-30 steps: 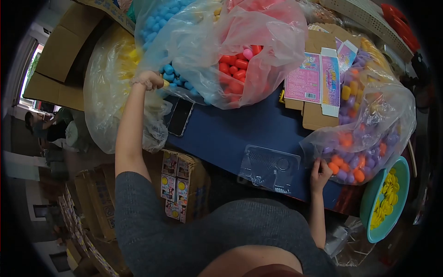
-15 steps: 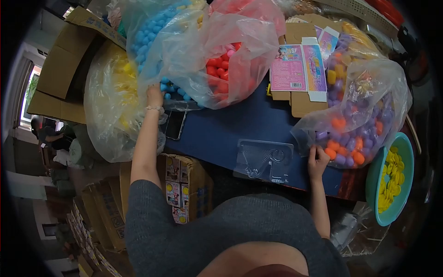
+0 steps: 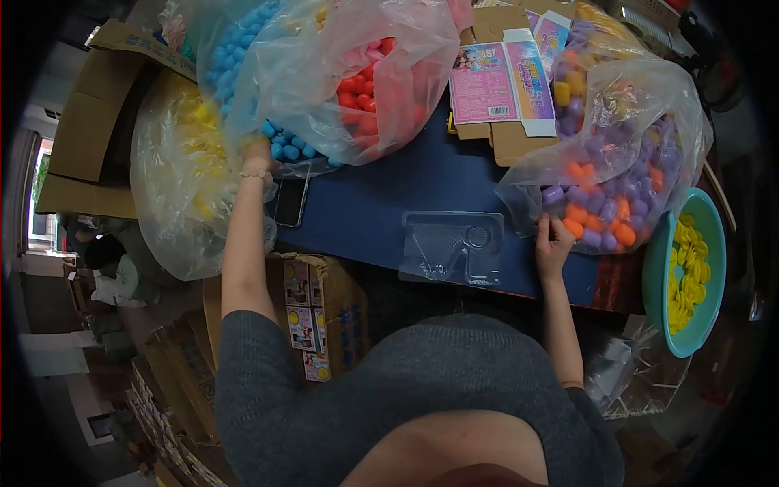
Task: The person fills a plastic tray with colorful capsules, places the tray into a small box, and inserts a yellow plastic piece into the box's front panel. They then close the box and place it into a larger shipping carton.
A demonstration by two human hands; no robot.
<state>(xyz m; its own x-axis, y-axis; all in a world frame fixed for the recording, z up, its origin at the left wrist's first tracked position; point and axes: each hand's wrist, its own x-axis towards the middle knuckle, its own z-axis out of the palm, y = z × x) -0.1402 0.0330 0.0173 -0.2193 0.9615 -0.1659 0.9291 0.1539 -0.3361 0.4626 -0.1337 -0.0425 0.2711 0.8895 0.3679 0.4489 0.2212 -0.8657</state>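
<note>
Left hand (image 3: 258, 154) is at upper left of frame, reaching into the mouth of the bag of blue capsules (image 3: 243, 57); fingers are buried in plastic, so I cannot tell what they grip. The clear blister tray (image 3: 451, 247) lies flat at centre on the blue table (image 3: 373, 203), long axis left-right. Right hand (image 3: 553, 241) is just right of the tray (much nearer than the left), fingertips curled on capsules at the opening of the orange-and-purple capsule bag (image 3: 617, 162), which lies up-right of that hand.
</note>
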